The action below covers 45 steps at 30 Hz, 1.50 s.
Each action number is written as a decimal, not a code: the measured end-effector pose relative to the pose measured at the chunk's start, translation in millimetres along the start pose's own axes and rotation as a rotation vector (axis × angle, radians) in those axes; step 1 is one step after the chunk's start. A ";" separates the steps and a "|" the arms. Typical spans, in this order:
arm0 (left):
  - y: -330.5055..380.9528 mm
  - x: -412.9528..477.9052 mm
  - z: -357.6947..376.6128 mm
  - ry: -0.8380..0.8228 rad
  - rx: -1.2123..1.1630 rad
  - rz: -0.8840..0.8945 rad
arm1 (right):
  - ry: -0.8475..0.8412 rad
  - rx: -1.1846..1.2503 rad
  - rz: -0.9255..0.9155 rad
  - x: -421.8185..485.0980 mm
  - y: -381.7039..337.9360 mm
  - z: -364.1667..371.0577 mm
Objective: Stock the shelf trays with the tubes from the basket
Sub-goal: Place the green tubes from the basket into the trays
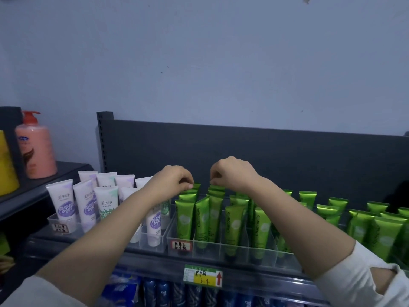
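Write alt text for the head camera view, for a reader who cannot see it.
Two bare hands, the left hand and the right hand, pinch the top edges of green tubes standing upright at the back of a clear shelf tray. White tubes fill the tray to the left, and a pink pump bottle stands on a neighbouring shelf.

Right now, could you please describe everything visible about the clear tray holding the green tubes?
The clear tray looks like transparent plastic, split by thin dividers into lanes. It sits on the dark shelf's front edge, packed with upright green tubes, and a handwritten label is stuck on its front left. Both hands pinch tube tops at its back.
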<state>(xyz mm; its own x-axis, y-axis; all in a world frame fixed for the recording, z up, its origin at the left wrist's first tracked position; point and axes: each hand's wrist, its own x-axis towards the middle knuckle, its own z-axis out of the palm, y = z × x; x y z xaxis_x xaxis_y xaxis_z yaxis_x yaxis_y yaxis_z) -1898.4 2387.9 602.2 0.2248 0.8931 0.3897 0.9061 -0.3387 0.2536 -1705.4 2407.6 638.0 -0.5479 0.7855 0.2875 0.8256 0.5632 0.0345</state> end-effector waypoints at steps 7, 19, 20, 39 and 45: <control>8.0 -20.2 3.7 -0.020 -0.012 -0.007 | -0.118 -0.008 -0.190 -12.2 -8.5 9.3; 10.6 -39.4 21.8 -0.084 0.046 -0.149 | -0.073 -0.137 -0.306 -8.4 -19.4 33.0; 11.1 -40.3 21.8 -0.075 0.026 -0.145 | -0.072 -0.139 -0.310 -9.3 -19.6 31.8; -2.5 -26.0 15.7 -0.117 -0.024 -0.053 | -0.263 -0.054 -0.086 -22.0 -25.2 9.2; -6.9 -26.9 8.4 -0.091 -0.027 -0.022 | -0.227 -0.005 -0.058 -20.2 -29.0 2.0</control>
<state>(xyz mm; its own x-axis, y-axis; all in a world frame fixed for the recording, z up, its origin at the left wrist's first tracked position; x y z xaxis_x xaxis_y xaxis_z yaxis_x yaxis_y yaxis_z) -1907.7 2368.7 582.5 0.2373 0.9232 0.3022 0.9013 -0.3253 0.2860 -1718.5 2375.9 629.2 -0.6104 0.7897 0.0625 0.7921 0.6084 0.0495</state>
